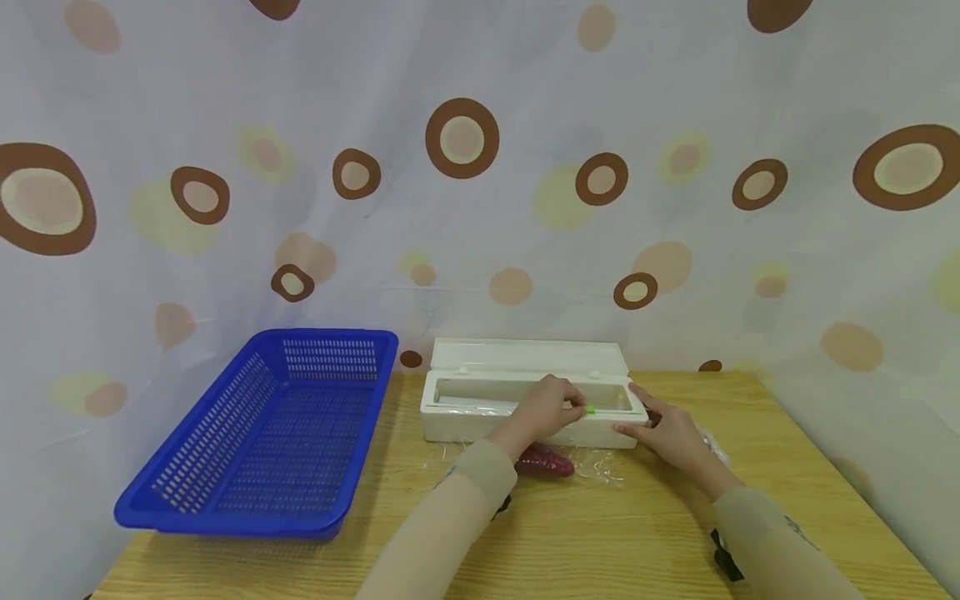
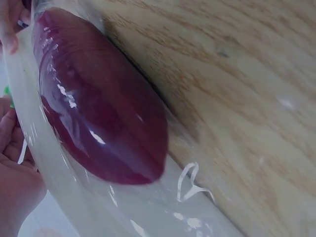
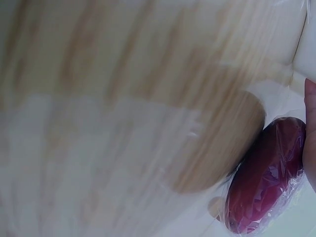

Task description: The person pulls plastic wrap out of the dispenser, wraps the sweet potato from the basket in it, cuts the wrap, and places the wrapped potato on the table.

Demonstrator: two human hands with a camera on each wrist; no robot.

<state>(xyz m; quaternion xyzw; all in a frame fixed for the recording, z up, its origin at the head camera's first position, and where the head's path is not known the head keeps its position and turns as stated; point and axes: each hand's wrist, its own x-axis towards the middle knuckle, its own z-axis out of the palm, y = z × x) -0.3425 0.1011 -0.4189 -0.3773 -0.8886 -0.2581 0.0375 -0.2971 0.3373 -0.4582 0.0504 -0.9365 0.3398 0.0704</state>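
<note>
A white cling film dispenser box [image 1: 525,429] lies on the table, its lid [image 1: 528,354] raised. My left hand [image 1: 551,407] reaches over its front edge and pinches the small green slider [image 1: 590,409] near the right end. My right hand [image 1: 671,433] grips the box's right end, thumb at the front and fingers at the top. Clear film [image 1: 600,467] spreads out before the box. Under it lies a glossy, tapered reddish-purple vegetable [image 2: 98,98], partly hidden by my left wrist in the head view. In the right wrist view, a film-wrapped purple vegetable [image 3: 266,177] is beside my right hand.
A large blue plastic basket [image 1: 378,400] with mesh walls stands on the left of the wooden table [image 1: 600,542]. Crumpled clear film [image 1: 712,444] shows behind my right wrist. A patterned curtain [image 1: 525,208] hangs behind the table.
</note>
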